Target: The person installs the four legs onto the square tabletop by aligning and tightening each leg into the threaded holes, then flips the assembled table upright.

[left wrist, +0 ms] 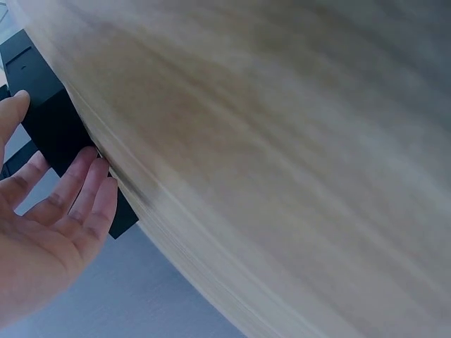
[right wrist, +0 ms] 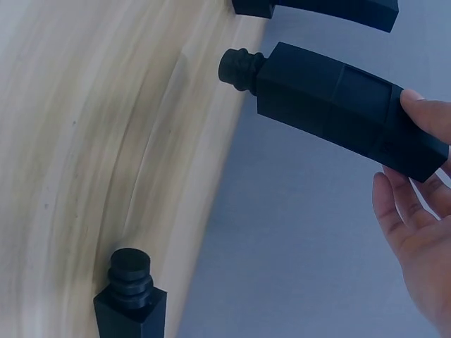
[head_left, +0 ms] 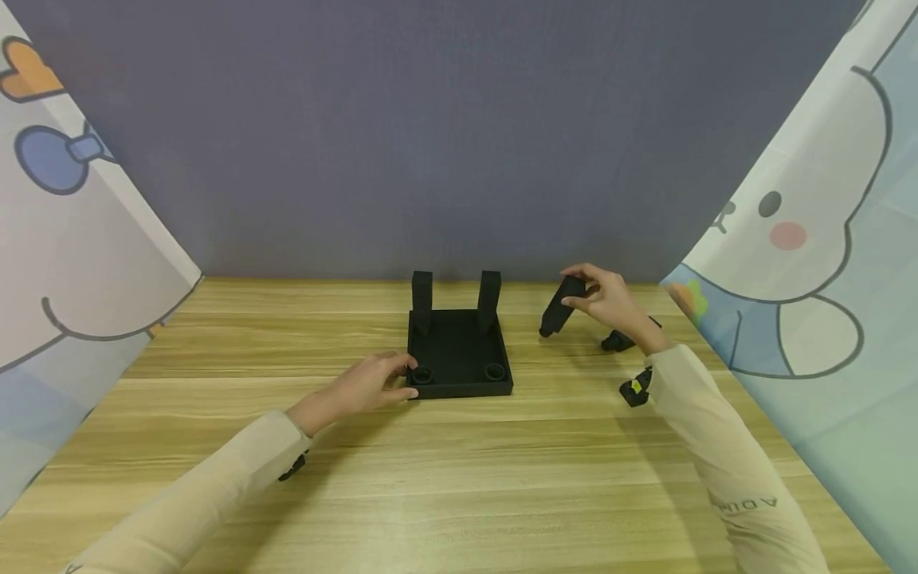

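Observation:
A black square base [head_left: 459, 351] with two upright posts at its back and two round sockets at its front stands on the wooden table. My left hand [head_left: 366, 383] holds its front left corner, the thumb at the front and the fingers along the left side. Off to the right, my right hand [head_left: 606, 303] pinches a black block-shaped leg [right wrist: 328, 105] near its plain end. This leg is tilted above the table, its ridged threaded peg pointing down and left. One post [right wrist: 338, 10] of the base shows at the top of the right wrist view.
Another black leg with a threaded end [right wrist: 130, 296] lies under the right forearm. Closer in is a small black piece with a yellow-green spot [head_left: 635, 389]. Partly hidden by the left sleeve lies a dark object [head_left: 292, 467]. A grey panel [head_left: 459, 143] rises behind the table.

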Available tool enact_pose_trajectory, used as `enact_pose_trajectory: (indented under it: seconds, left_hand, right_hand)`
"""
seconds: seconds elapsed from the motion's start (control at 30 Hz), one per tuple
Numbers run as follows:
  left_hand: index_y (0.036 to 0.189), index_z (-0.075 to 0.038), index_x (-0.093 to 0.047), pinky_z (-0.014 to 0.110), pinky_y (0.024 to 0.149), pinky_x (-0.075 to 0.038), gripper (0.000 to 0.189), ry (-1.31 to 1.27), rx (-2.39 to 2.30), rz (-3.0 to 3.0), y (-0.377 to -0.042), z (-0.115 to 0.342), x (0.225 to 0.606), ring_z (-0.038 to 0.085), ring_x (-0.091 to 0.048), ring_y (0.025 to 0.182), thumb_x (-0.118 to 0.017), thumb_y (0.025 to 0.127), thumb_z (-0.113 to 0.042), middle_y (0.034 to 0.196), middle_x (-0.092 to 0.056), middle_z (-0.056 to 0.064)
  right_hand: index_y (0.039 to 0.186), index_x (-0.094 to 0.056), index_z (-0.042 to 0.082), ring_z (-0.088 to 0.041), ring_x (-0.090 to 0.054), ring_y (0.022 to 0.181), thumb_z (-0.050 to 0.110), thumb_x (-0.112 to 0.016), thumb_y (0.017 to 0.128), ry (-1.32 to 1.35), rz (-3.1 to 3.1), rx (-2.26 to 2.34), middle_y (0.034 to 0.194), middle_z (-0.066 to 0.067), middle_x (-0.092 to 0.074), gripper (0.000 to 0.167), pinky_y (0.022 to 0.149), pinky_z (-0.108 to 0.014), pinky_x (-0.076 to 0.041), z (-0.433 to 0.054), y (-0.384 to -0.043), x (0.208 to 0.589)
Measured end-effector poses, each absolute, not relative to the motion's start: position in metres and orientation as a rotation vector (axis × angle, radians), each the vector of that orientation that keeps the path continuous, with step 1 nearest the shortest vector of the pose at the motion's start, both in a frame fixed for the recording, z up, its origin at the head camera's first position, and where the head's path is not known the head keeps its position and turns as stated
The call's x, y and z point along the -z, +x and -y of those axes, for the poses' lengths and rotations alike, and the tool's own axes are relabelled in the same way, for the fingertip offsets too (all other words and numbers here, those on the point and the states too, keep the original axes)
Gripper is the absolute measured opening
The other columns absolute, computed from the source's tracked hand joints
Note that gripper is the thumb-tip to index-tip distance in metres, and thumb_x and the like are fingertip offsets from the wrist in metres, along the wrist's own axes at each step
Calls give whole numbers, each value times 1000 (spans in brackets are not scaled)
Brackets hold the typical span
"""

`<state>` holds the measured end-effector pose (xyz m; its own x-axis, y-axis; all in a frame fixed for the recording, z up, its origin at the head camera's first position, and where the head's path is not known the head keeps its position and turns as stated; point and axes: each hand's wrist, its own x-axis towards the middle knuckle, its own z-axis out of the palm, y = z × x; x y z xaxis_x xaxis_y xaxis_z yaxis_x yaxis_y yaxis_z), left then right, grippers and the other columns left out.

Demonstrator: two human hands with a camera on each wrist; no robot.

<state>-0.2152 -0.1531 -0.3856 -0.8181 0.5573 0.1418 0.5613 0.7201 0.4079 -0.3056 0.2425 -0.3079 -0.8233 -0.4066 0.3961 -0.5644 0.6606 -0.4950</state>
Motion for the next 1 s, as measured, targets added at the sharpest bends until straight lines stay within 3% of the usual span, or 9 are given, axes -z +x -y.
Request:
enact_pose_trajectory:
  seconds: [0.23, 0.77, 1.0]
  left_hand:
    - [116, -10, -57, 33, 76, -51, 40, -939, 697, 2905, -214, 152, 383, 20, -61, 94, -64, 85, -34, 110, -62, 9]
    - [116, -10, -57, 33, 76, -52, 40, -958, 719, 2900, -214, 153, 384, 20, -61, 93, -64, 85, -33, 111, -61, 9]
    - [117, -10, -56, 34, 77, -51, 40, -950, 721, 2913, -214, 153, 383, 21, -60, 95, -64, 85, -33, 112, -61, 9]
  right_hand:
    - [120, -55, 5, -27, -57, 93, 13, -70, 81, 806, 2625, -935, 112, -15, -59, 43, 74, -36, -50, -237, -300, 305]
    - [116, -56, 6, -22, -56, 89, 17, -71, 80, 902, 2569, -952, 108, -14, -60, 41, 74, -36, -49, -218, -288, 294]
    - [115, -56, -1, -28, -57, 89, 3, -71, 77, 965, 2549, -962, 109, -20, -60, 41, 75, -41, -48, -193, -272, 280]
